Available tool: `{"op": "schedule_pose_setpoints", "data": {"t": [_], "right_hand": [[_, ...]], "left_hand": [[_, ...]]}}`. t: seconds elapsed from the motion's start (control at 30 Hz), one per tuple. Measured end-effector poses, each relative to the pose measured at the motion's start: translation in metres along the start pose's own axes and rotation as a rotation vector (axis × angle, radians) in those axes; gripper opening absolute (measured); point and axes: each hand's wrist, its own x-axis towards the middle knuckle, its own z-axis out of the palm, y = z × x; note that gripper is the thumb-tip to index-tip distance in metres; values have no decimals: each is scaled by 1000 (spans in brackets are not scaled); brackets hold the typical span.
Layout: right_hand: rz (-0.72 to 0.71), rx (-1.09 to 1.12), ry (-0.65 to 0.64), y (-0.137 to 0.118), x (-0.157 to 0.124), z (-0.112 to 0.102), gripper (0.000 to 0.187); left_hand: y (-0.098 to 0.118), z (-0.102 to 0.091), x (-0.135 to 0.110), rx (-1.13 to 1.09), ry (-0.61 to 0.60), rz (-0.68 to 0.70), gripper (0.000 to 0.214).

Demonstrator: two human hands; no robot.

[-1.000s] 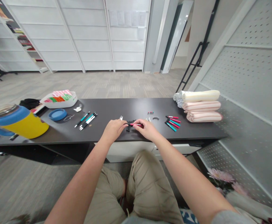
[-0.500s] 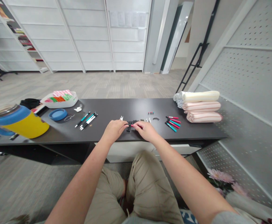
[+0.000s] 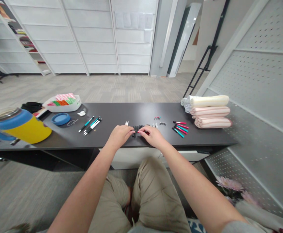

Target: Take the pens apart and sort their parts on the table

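Observation:
My left hand (image 3: 122,134) and my right hand (image 3: 152,134) meet over the front middle of the desk, fingers pinched. Between their fingertips is a small pen (image 3: 136,131), black toward the left and red toward the right; most of it is hidden by my fingers. Right behind it, black pen grips (image 3: 139,127) lie in a row. White pen parts (image 3: 126,123) sit behind my left hand. Beyond my right hand are pale pen tips (image 3: 155,125), small springs (image 3: 163,123) and little red and teal caps (image 3: 157,118). Red and teal pen barrels (image 3: 181,128) lie farther right.
Several pens (image 3: 92,126) lie left of my hands. Farther left are a blue lid (image 3: 60,119), a yellow-and-blue mug (image 3: 26,127) and a white tray (image 3: 76,105) of colourful packets. Rolled towels (image 3: 210,111) are stacked at the desk's right end, beside a perforated panel (image 3: 260,81).
My fingertips have come slightly closer together, and less of the red part shows between them. The things on the desk keep their places.

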Motion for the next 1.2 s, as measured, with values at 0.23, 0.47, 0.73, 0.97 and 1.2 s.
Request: {"op": "schedule_pose_setpoints", "data": {"t": [0.23, 0.47, 0.73, 0.97, 1.2], "right_hand": [[70, 22, -33, -1, -2, 2, 15], [-15, 4, -14, -2, -2, 0, 17], [87, -50, -18, -9, -6, 0, 23], [7, -67, -14, -15, -5, 0, 23], [50, -187, 8, -19, -8, -1, 16]], "left_hand": [[0, 0, 0, -17, 1, -12, 34], [0, 0, 0, -3, -13, -21, 41], [0, 2, 1, -42, 21, -66, 42], [-7, -6, -1, -368, 126, -261, 44], [-21, -7, -3, -640, 205, -518, 46]]}}
